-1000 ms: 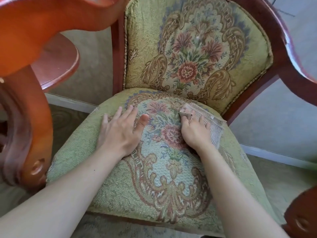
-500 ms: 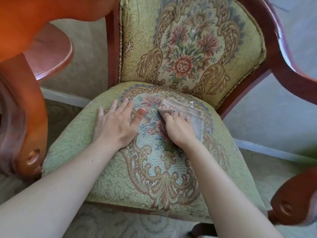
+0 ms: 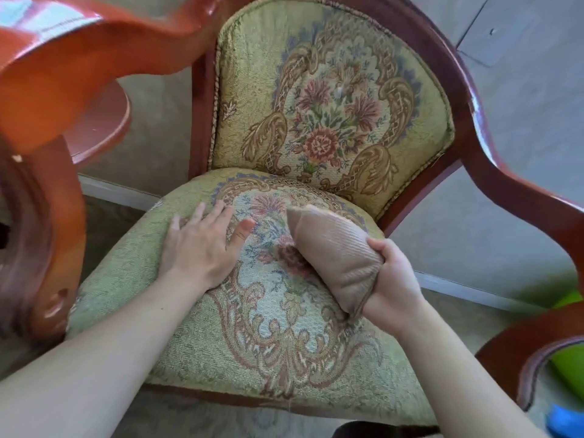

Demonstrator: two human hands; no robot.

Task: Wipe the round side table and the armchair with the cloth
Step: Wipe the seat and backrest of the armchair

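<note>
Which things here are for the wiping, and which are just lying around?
For the job: cloth, gripped by the right hand; armchair; side table; left hand, flat on the seat.
Just lying about: green thing; blue thing.

The armchair seat is olive-green woven fabric with a pale medallion of pink and red flowers, ringed by tan and rust scrollwork; the armchair backrest, at twelve o'clock of it, has the same green ground, bouquet and golden-brown scrolls, edged in gold cord; the armchair frame is glossy reddish-brown; the cloth is beige-tan with fine ribbed stripes; the round side table, at ten o'clock, is orange-brown; at four o'clock sit a lime-green object and a bright blue one.
</note>
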